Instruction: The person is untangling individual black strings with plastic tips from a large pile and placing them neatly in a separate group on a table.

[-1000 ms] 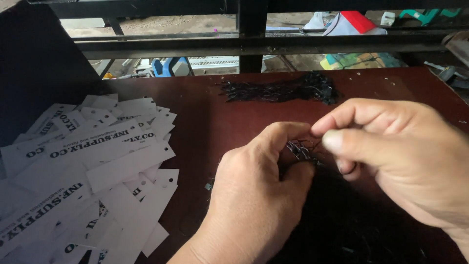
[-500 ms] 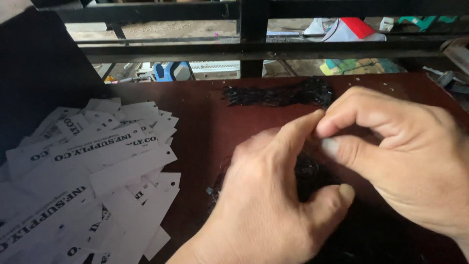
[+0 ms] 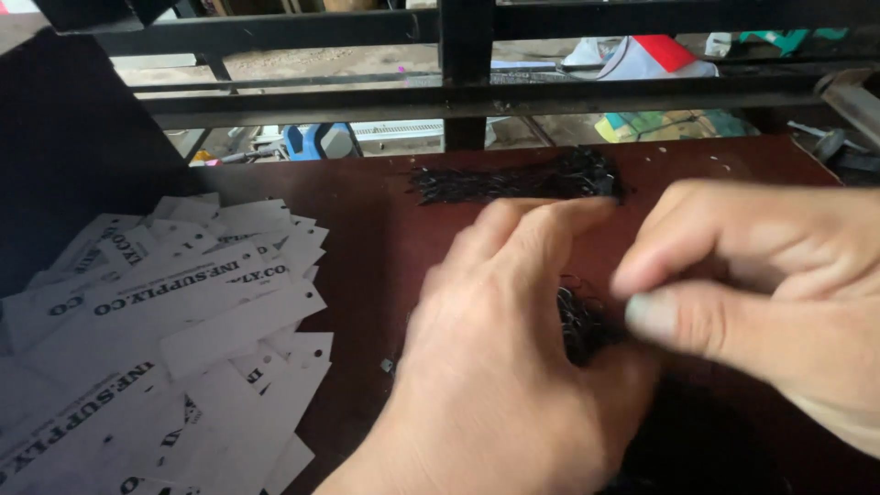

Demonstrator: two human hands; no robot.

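My left hand (image 3: 500,367) and right hand (image 3: 761,293) are close together over the dark red table (image 3: 367,238), w/ a small clump of black strings (image 3: 582,321) between them. Right thumb and forefinger are pinched together just beside the clump; can't tell if a string is in the pinch, too blurry. Left fingers are loosely curled, clump tucked against the palm. Bigger bundle (image 3: 518,181) of the same strings lies further back. White tags (image 3: 174,321) piled to the left.
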